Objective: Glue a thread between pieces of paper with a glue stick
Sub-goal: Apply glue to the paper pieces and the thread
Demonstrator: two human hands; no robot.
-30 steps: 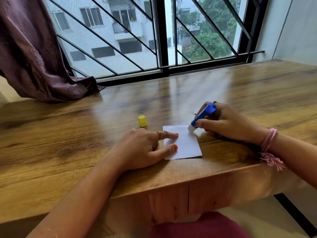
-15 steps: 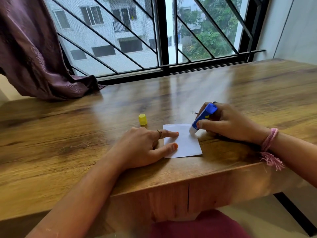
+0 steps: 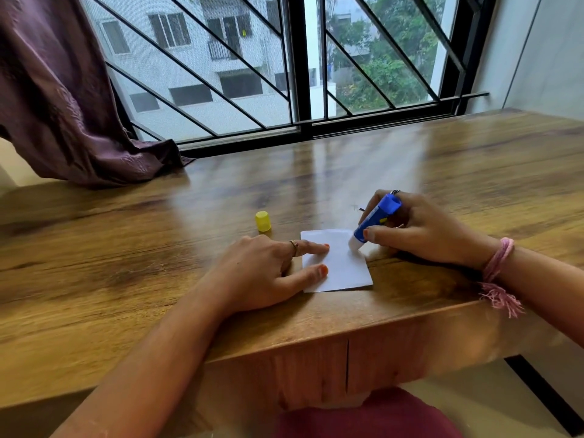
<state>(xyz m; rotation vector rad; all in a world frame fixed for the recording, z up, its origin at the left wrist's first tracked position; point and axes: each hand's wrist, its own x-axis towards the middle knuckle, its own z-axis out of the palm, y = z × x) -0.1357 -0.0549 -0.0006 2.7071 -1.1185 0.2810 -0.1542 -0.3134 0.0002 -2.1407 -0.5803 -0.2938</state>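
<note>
Left hand (image 3: 268,273) pinned white paper (image 3: 341,267) flat on table (image 3: 126,248); right hand (image 3: 420,235) gripped blue glue stick (image 3: 376,221), tip on paper's right edge. Yellow cap (image 3: 263,221) stood nearby.

on my feed a sheet of paper (image 3: 339,263) lies flat on the table (image 3: 126,248), close to its near edge. the left hand (image 3: 265,273) rests on the table left of the sheet, with two fingertips on the sheet's left edge. the right hand (image 3: 423,232) sits right of the sheet, holding a glue stick (image 3: 376,219) tilted, its tip on the sheet's far right corner. a cap (image 3: 263,221) stands behind the left hand. a curtain (image 3: 63,105) lies on the table's far left, before the window (image 3: 284,64).
</note>
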